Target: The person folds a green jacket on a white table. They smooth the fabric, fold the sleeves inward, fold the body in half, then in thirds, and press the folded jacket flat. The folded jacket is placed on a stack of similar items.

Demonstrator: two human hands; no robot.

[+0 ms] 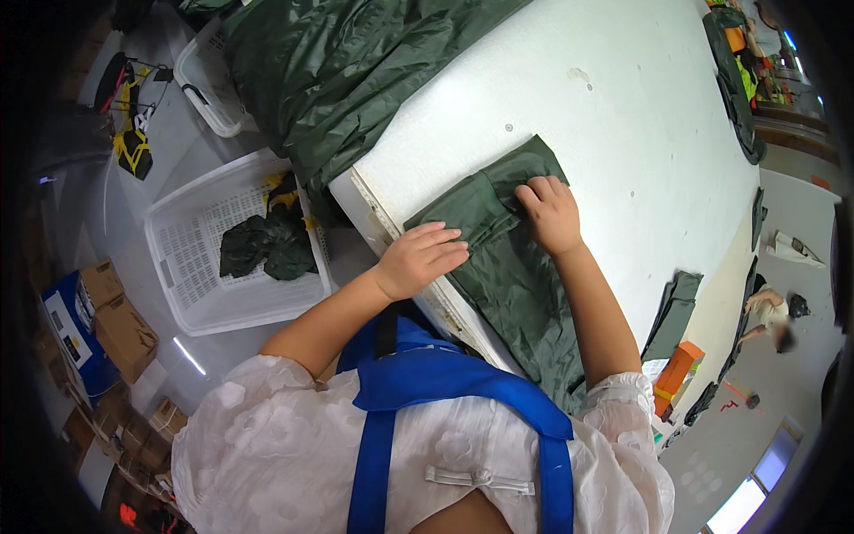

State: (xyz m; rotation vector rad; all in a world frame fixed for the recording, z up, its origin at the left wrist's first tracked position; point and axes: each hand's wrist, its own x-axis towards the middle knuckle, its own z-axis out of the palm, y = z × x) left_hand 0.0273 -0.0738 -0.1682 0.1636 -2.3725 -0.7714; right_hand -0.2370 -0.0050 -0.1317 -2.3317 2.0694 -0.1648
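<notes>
A dark green, slightly shiny fabric piece lies on the white table, its far part folded into a flat layered strip and its near part hanging over the edge toward my body. My left hand rests on the left end of the folded strip, fingers stretched out flat. At the strip's right side, my right hand has its fingers curled and pinched on the fabric. Whether the fabric is a garment or a cover cannot be made out.
Large sheets of the same green fabric drape over the table's far left corner. Below on the floor, a white plastic basket holds crumpled green fabric. Folded green bundles and an orange box sit at right. A person is farther right.
</notes>
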